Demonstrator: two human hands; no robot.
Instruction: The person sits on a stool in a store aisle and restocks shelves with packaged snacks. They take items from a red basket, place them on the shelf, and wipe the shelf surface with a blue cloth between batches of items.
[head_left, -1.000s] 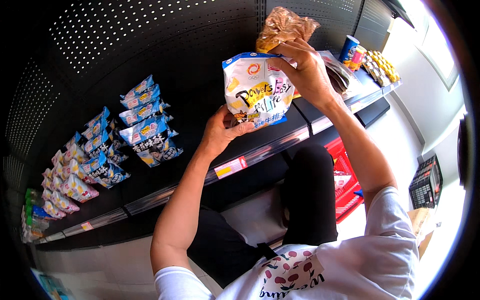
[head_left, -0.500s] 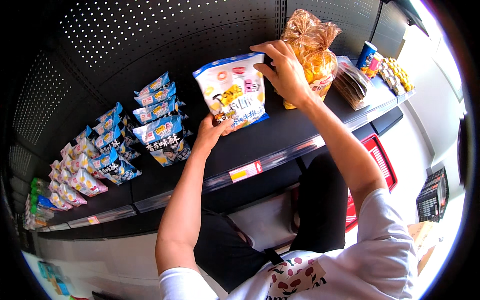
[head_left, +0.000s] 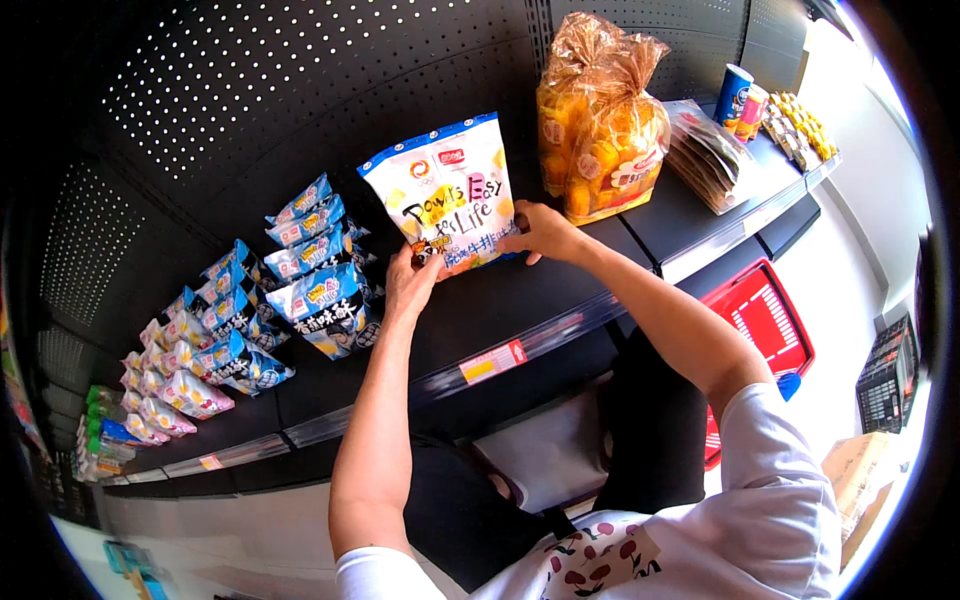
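Across the middle of the frame runs the black shelf (head_left: 500, 305); at upper centre a white snack bag (head_left: 445, 190) stands near upright, long axis leaning left at its top, rising between both hands: the left hand (head_left: 413, 280) grasps its lower left corner, the right hand (head_left: 548, 232) its lower right edge, neither clearly nearer

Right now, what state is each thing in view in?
White snack bag: upright, top closed
Left grip: closed on bag's lower left
Right grip: closed on its lower right
Blue snack bags: standing in rows
Clear filled bags: tops gathered
Canisters: upright
Red basket: partly hidden
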